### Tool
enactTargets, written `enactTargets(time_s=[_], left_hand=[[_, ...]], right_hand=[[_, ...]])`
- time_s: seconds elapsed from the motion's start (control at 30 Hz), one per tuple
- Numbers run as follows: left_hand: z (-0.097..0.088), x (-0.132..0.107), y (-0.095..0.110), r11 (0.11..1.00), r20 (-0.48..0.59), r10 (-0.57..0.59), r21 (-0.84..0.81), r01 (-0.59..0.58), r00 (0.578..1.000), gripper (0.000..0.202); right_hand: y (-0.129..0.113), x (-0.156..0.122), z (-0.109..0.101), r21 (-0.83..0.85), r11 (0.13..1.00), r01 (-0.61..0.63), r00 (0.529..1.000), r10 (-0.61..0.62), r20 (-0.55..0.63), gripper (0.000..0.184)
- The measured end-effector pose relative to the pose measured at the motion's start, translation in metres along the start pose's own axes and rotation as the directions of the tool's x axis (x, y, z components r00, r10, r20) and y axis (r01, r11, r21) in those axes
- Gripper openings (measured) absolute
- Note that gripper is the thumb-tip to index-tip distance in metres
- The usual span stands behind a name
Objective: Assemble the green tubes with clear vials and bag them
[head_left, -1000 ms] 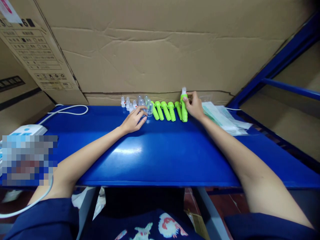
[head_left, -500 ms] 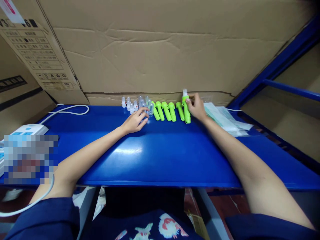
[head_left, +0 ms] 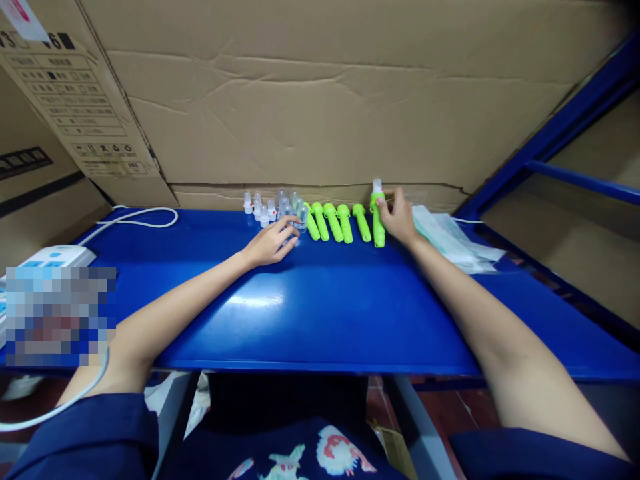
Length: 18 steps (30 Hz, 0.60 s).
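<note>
My right hand pinches a bright green handle near its collar. A translucent domed tip stands out of the collar's far end. Just left of it lies one loose green handle, and farther left several more green handles form a row. My left hand rests on the table with its fingers apart, the fingertips at a cluster of clear plastic caps. To the left of these caps stand several small white-based pieces with clear domes, some showing a red spot.
The blue table backs onto a cardboard wall. Clear plastic bags lie right of my right hand. At the left are a white power strip and a white cable. A blue metal frame rises on the right.
My right hand has shifted a little to the right with the green handle, widening the space between it and the loose handle beside it. The left hand has stayed in place.
</note>
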<state>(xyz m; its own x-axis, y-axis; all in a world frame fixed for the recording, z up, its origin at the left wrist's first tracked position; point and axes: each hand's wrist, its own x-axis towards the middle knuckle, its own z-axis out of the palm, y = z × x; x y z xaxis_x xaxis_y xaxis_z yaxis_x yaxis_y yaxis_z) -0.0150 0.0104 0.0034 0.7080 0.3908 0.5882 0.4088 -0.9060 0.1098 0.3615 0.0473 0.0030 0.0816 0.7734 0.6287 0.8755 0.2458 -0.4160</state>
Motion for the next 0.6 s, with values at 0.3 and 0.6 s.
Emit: enactTargets(time_s=[0.3, 0.6], left_hand=[[-0.001, 0.000, 0.001, 1.000, 0.009, -0.002, 0.005, 0.002, 1.000, 0.029], [0.000, 0.000, 0.000, 0.999, 0.011, 0.017, 0.035, -0.018, 1.000, 0.031]], right_hand=[[-0.004, -0.002, -0.005, -0.104, 0.994, -0.029, 0.994, 0.039, 0.098, 0.069], [0.005, -0.005, -0.006, -0.192, 0.976, -0.102, 0.976, 0.136, 0.172, 0.052]])
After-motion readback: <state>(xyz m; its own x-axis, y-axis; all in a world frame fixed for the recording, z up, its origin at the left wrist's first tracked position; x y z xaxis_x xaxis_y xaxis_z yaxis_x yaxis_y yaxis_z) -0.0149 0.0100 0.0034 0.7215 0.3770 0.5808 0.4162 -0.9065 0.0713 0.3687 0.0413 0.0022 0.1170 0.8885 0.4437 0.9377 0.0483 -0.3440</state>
